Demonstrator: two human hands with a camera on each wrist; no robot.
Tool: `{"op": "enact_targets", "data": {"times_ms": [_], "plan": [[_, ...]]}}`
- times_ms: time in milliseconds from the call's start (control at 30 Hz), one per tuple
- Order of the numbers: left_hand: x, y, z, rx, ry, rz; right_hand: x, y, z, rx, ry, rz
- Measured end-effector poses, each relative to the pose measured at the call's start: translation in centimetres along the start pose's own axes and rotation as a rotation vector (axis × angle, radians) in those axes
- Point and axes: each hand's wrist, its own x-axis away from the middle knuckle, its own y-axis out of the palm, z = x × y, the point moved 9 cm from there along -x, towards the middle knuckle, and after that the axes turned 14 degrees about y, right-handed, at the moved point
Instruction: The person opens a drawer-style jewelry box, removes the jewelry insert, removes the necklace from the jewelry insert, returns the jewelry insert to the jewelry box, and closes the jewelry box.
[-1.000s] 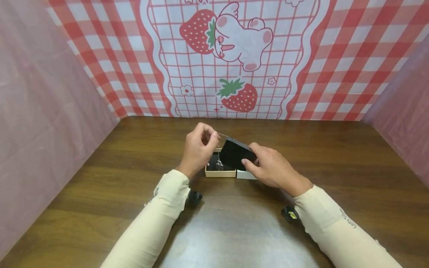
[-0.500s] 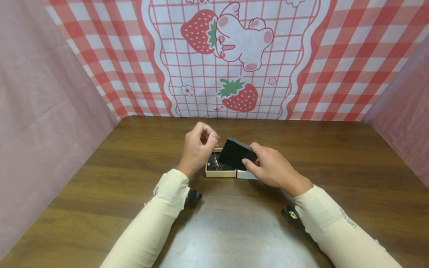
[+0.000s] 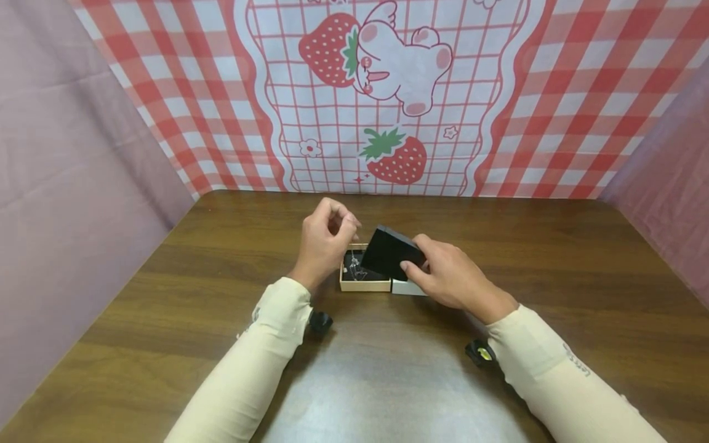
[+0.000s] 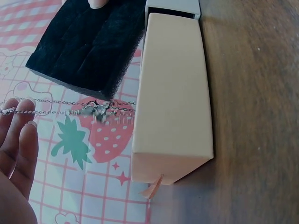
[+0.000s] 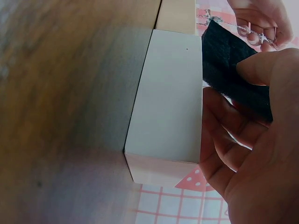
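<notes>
My left hand (image 3: 325,240) pinches a silver chain necklace (image 4: 98,112) above the cream jewellery box (image 3: 365,286). Both strands of the chain run from the fingertips, and the pendant cluster dangles into the box's black-lined inside in the head view. In my right hand (image 3: 451,271) is a black foam pad (image 3: 390,253), gripped at its right end between thumb and fingers. The pad is tilted over the box's right part and hides some of it. Just right of the cream box stands a white box part (image 5: 168,98), partly covered by the right hand in the head view.
A small pink ribbon tab (image 4: 153,189) sticks out from the cream box's end. The brown wooden table (image 3: 354,381) ends at a red-and-white checked strawberry cloth (image 3: 559,117) behind. Pink curtains (image 3: 83,123) close off both sides.
The strand that stretched from my left fingers to the pad's corner has come away and hangs down. My left hand has shifted slightly left; the right hand stays nearly still.
</notes>
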Motion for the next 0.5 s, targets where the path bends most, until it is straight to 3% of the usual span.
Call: {"op": "enact_targets", "data": {"times_ms": [67, 500], "plan": [[-0.4, -0.2, 1.1, -0.002, -0.004, 0.003, -0.1, 0.0, 0.0, -0.003, -0.001, -0.003], [-0.8, -1.4, 0.4, -0.005, -0.028, 0.047, -0.2, 0.0, 0.0, -0.02, 0.005, -0.008]]}}
